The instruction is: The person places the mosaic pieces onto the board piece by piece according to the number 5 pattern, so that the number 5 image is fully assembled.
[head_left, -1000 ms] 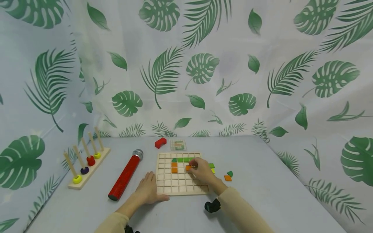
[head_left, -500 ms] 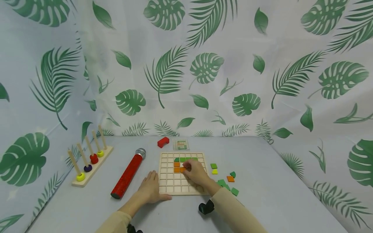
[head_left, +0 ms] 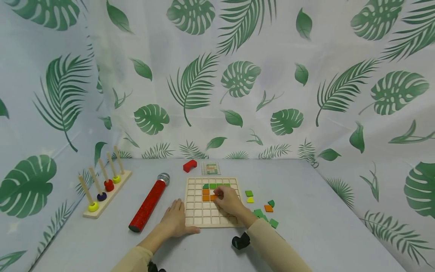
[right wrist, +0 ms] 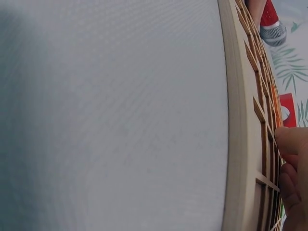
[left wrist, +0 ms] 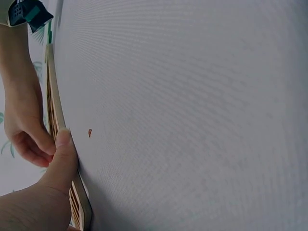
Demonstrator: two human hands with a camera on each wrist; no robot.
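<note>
A pale wooden grid board (head_left: 195, 215) lies on the table in the head view. Green tiles (head_left: 213, 186) line one of its upper rows, and orange tiles (head_left: 205, 192) sit below their left end. My right hand (head_left: 230, 200) is over the middle of the board, thumb and fingers pinching an orange square tile (head_left: 213, 197) beside the lower left orange one. My left hand (head_left: 174, 220) rests at the board's left front corner, fingers extended along the left side. In the left wrist view its thumb (left wrist: 62, 156) presses the board's front edge.
Right of the board lie loose green tiles (head_left: 273, 223), a yellow tile (head_left: 250, 200) and another orange tile (head_left: 269, 208). A red microphone (head_left: 149, 204) and a peg stand with rings (head_left: 96, 212) are at left. Behind are a pattern card (head_left: 211, 168) and a red block (head_left: 190, 166).
My right hand has brought the orange tile left and slightly nearer, up beside the placed orange tile; it has barely moved in the last half second. My left hand stays at the corner.
</note>
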